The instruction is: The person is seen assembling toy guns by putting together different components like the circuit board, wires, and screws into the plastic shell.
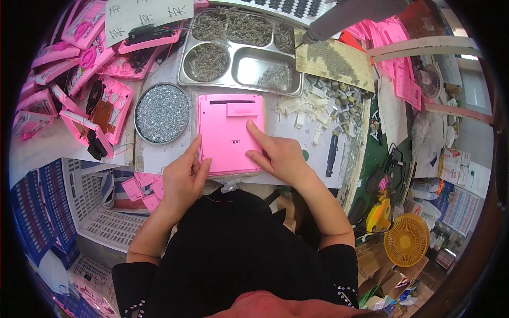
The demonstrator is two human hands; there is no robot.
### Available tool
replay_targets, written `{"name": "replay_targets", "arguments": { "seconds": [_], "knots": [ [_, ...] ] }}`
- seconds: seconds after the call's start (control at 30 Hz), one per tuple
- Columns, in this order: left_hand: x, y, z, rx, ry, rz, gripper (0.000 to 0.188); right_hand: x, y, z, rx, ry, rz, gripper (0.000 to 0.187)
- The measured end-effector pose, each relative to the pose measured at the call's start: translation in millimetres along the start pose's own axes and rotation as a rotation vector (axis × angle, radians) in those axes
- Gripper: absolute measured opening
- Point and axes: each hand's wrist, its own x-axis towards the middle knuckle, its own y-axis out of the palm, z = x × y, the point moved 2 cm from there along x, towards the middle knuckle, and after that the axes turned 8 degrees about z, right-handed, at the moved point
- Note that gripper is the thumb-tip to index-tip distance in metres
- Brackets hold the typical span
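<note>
A square pink plastic casing [225, 119] lies flat on the worktable in front of me, with a dark slot along its far edge, a raised block near the far right and a small switch at its middle. My left hand [185, 172] holds its near left edge, thumb and index finger along the side. My right hand [281, 156] grips the right edge, its index finger and thumb resting on the top face and its other fingers hidden. Left of the casing stands a round metal dish [162, 113] full of small screws.
Beyond the casing is a steel compartment tray [241, 85] with small metal parts. Pink casings with wires [114, 100] pile up on the left. White plastic pieces [318, 100] and a dark stick-like tool [332, 156] lie on the right, below a grey arm [350, 21]. A yellow basket [406, 240] stands lower right.
</note>
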Motion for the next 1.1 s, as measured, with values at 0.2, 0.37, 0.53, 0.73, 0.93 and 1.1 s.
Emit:
{"name": "replay_targets", "arguments": {
  "seconds": [0.2, 0.37, 0.53, 0.73, 0.93, 1.1],
  "knots": [
    [10, -2, 4, -0.157, 0.033, 0.000, 0.057, 1, -9, 6, -0.042, -0.073, -0.118, 0.063],
    [12, -3, 0, -0.181, -0.010, 0.025, 0.064, 2, -8, -1, 0.046, -0.150, -0.152, 0.060],
    [10, -3, 2, -0.149, -0.013, 0.044, 0.065, 6, -5, -7, 0.143, -0.159, -0.108, 0.056],
    [3, 7, 14, -0.143, -0.057, 0.003, 0.062, 4, -7, 9, -0.024, -0.081, -0.077, 0.048],
    [6, -1, 13, -0.055, -0.101, 0.070, 0.060, 3, -4, 8, 0.005, 0.052, -0.006, 0.049],
    [6, -1, 12, -0.047, -0.049, 0.030, 0.060, -10, 6, 3, 0.217, 0.103, -0.193, 0.055]
  ]
}}
